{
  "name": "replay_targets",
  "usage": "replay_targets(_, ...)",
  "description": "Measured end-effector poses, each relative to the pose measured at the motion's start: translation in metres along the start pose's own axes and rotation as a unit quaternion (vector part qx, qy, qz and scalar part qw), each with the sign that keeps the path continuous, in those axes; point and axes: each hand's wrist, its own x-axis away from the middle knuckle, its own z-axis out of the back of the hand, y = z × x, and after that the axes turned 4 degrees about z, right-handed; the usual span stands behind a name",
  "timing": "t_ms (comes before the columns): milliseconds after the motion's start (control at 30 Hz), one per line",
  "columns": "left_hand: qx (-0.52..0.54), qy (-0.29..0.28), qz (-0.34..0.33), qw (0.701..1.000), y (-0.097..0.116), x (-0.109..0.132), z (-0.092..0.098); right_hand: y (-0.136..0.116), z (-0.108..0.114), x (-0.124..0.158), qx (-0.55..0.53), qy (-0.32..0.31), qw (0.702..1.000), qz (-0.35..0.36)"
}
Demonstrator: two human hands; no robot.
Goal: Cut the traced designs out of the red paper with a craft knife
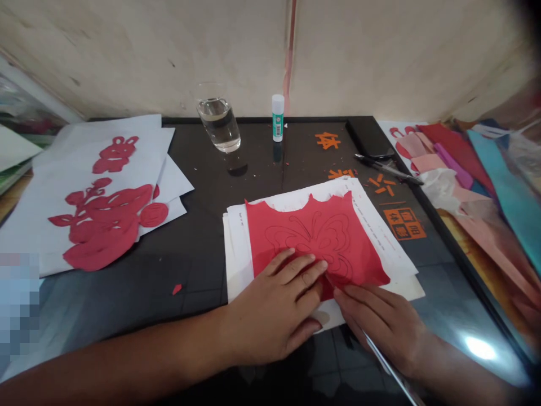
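Observation:
A sheet of red paper [359, 248] with a butterfly outline drawn on it and ragged, curved edges lies on a small stack of white printed sheets [236, 254]. Pressed flat on its lower left part is my left hand [283, 304], fingers stretched out and covering some of the drawing. My right hand [380, 324] rests at the paper's lower edge, close to the left fingertips. Its fingers are closed round a slim silver tool [389, 361], whose shaft slants down toward the bottom edge. The tool's tip is mostly hidden by the fingers.
Red paper cut-outs [110, 225] lie on white sheets [42, 197] at left. Behind stand a glass of water [220, 124] and a glue stick [277, 118]. A pen [389, 169], a black case [367, 138] and colored papers [465, 169] are at right. A red scrap [176, 289] lies left.

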Motion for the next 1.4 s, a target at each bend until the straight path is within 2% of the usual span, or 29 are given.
replay_targets(200, -0.002, -0.004, 0.001, 1.000, 0.001, 0.000, 0.001, -0.003, 0.005, -0.005, 0.027, -0.009, 0.999, 0.017)
replay_targets(567, 0.003, -0.012, 0.001, 1.000, 0.000, -0.001, 0.003, -0.004, 0.004, -0.006, 0.021, -0.006, 1.000, -0.001)
replay_targets(833, 0.010, -0.005, 0.007, 1.000, 0.000, 0.000, 0.001, 0.001, 0.005, 0.008, -0.010, -0.014, 1.000, -0.006)
replay_targets(967, 0.010, -0.016, 0.006, 1.000, -0.001, 0.000, 0.003, 0.005, 0.005, 0.014, -0.028, -0.009, 0.999, -0.030)
replay_targets(1133, 0.003, -0.032, 0.002, 0.999, -0.001, -0.001, 0.005, 0.006, 0.006, 0.018, -0.021, -0.012, 0.999, -0.023)
replay_targets(1400, 0.001, -0.019, 0.003, 1.000, 0.000, -0.001, 0.003, 0.001, 0.007, 0.004, -0.005, 0.003, 1.000, -0.015)
